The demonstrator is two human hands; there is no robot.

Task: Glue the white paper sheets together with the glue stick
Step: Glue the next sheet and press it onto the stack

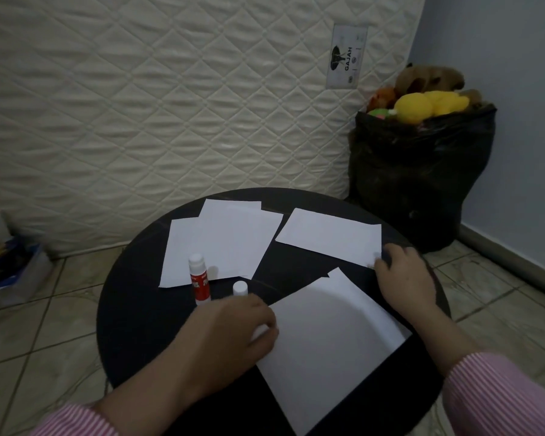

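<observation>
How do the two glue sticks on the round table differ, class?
The far glue stick stands in full view, its red-and-white label showing; the near glue stick shows only its white cap, the body hidden behind the left hand. The far one stands against the edge of a paper sheet; the near one stands over bare black table. Both are upright with white caps on.
</observation>
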